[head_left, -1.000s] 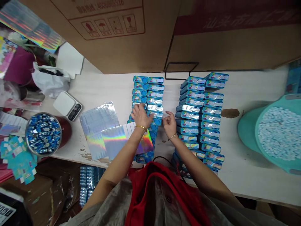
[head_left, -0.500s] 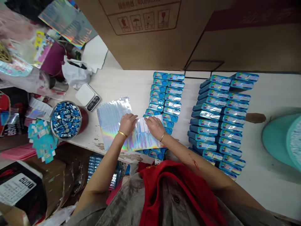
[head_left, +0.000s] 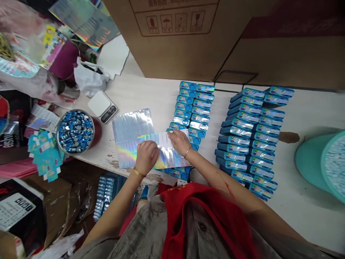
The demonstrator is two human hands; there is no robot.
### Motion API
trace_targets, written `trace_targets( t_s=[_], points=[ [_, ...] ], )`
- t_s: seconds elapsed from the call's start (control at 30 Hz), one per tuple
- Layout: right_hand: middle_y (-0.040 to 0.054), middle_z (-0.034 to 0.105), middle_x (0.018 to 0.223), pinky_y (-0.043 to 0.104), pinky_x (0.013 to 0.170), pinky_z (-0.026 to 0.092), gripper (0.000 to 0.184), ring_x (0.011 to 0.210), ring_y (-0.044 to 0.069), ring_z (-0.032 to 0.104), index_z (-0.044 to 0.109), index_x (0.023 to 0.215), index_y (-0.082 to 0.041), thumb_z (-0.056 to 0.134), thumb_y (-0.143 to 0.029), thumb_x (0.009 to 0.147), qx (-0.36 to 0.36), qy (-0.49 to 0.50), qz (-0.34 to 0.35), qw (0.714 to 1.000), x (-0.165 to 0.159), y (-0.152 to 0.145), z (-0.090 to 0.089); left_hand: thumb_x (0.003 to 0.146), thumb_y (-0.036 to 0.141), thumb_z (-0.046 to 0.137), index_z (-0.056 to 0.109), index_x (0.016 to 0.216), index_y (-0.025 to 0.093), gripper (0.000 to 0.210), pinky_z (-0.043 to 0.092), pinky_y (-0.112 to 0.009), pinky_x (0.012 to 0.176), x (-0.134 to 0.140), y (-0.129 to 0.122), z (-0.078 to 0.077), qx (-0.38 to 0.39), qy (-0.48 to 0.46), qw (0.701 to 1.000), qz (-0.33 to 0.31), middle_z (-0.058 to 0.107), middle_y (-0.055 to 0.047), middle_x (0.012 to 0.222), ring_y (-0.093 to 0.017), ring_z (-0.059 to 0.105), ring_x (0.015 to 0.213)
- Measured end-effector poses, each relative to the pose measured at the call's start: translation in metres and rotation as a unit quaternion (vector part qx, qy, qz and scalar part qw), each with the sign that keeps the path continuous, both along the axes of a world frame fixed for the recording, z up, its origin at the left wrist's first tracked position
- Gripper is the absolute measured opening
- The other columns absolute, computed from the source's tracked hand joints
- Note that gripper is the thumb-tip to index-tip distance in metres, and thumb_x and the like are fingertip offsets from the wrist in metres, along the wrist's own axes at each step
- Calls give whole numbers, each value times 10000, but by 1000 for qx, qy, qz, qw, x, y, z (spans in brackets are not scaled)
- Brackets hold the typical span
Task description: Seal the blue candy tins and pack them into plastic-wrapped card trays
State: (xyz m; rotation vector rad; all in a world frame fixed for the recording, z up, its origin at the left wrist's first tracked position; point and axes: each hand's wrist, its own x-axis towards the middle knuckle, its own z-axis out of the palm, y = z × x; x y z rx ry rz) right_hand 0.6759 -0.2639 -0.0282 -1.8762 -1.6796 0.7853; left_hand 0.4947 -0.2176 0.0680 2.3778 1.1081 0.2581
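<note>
A shiny holographic sheet point(head_left: 169, 157) with pale strips along its far edge lies before me, partly over a second holographic sheet point(head_left: 132, 126) on its left. My left hand point(head_left: 147, 156), wearing a gold bangle, has its fingers curled closed at the left part of the upper sheet. Bent fingers of my right hand point(head_left: 179, 142) grip its far edge by the pale strips; the fingertips are partly hidden. Under and beyond this sheet runs a double row of small blue boxes point(head_left: 185, 107) with glossy labels on some.
More blue boxes point(head_left: 239, 133) stand in two rows at right, near a teal tub point(head_left: 309, 158). At left are a round container of blue-and-silver pieces point(head_left: 76, 132), a small scale point(head_left: 102, 107) and a white bag point(head_left: 90, 81). Large cartons point(head_left: 175, 54) line the back.
My left hand has drawn back toward me, and the upper sheet's left end now shows across the lower sheet. My right hand stays near the pale strips. The view has shifted slightly.
</note>
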Motion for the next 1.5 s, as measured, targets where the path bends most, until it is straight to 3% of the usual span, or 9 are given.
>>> trace_targets(
  t_s=[0.17, 0.27, 0.43, 0.53, 0.77, 1.03, 1.17, 1.3, 1.5],
  points=[
    [78, 634, 902, 341, 739, 477, 590, 817, 190, 582, 688, 1008, -189, 299, -627, 941, 42, 299, -130, 944, 15, -12, 23, 783, 281, 685, 559, 729, 217, 151, 394, -296, 719, 25, -3, 33, -114, -215, 940, 240, 600, 12, 718, -147, 539, 704],
    [57, 653, 826, 306, 647, 475, 683, 741, 171, 596, 681, 966, -181, 289, -733, 877, 6, 423, -178, 888, 25, -32, 44, 719, 281, 733, 557, 709, 202, 193, 399, -255, 659, 54, 0, 21, -221, -295, 887, 278, 580, 20, 690, -121, 512, 660],
    [-15, 589, 658, 276, 618, 449, 406, 629, 135, 529, 587, 733, -209, 621, -611, 777, 3, 425, -288, 858, 43, -63, 57, 680, 295, 751, 563, 681, 193, 215, 402, -241, 647, 101, -10, -21, -333, -324, 850, 248, 568, 20, 663, -113, 506, 646],
    [-28, 547, 628, 270, 606, 419, 360, 605, 127, 489, 554, 702, -213, 608, -552, 808, 15, 388, -344, 855, 60, -73, 47, 726, 278, 702, 567, 664, 195, 171, 402, -256, 661, 125, -15, -41, -326, -294, 874, 211, 554, 22, 647, -120, 495, 633],
    [-61, 381, 548, 251, 510, 288, 317, 520, 106, 338, 516, 670, -212, 551, -475, 843, 24, 280, -386, 878, 90, -82, 17, 746, 215, 699, 627, 677, 209, 100, 349, -390, 840, 166, -13, -59, -126, -91, 977, 147, 603, -55, 880, -259, 519, 949],
    [-42, 466, 604, 247, 560, 356, 278, 570, 113, 416, 549, 722, -197, 541, -445, 846, 17, 243, -389, 888, 91, -83, -12, 784, 278, 652, 599, 831, 209, 99, 354, -430, 836, 175, -16, -67, -64, 43, 991, 112, 582, -94, 1004, -306, 507, 1009],
    [-27, 529, 667, 259, 586, 429, 314, 595, 131, 486, 602, 1030, -188, 544, -435, 846, 24, 251, -429, 868, 77, -86, -22, 708, 386, 724, 501, 1073, 210, 463, 383, -438, 880, 176, -7, -62, -47, 115, 980, 156, 545, -116, 1137, -327, 490, 1103],
    [81, 656, 926, 354, 777, 502, 421, 843, 204, 596, 588, 1243, -185, 403, -386, 923, 28, 192, -350, 916, 66, -98, -27, 679, 426, 753, 486, 1106, 213, 548, 395, -442, 888, 180, -4, -61, -54, 140, 977, 151, 536, -125, 1183, -328, 495, 1109],
    [132, 617, 1002, 429, 855, 478, 517, 937, 259, 573, 403, 1443, -148, 322, -305, 957, 45, 32, -273, 960, 80, -90, 5, 872, 396, 568, 557, 1071, 218, 267, 397, -394, 871, 141, 20, -46, -53, 64, 996, 44, 611, -89, 1114, -263, 547, 1053]
  ],
)
